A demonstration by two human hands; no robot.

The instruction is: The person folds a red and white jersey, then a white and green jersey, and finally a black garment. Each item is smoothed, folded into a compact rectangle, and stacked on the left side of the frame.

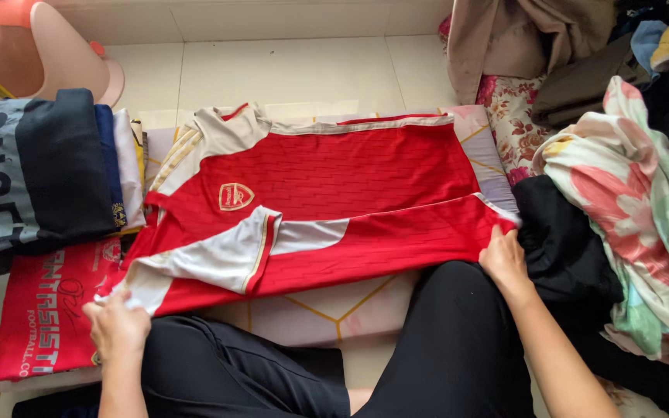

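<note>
Floor: pale tiles are lying under a patterned mat.
Jersey: I'm seeing the red jersey lying spread on the mat.
Left hand: grip pinching its sleeve end.
Right hand: grip pinching its hem.
Beside: folded clothes are sitting left.

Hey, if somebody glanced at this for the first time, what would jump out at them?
The red and white jersey spread flat across the middle, its near edge pinched by the left hand and right hand. Next, the stack of folded clothes at left, and the flowery heap of laundry at right.
</note>
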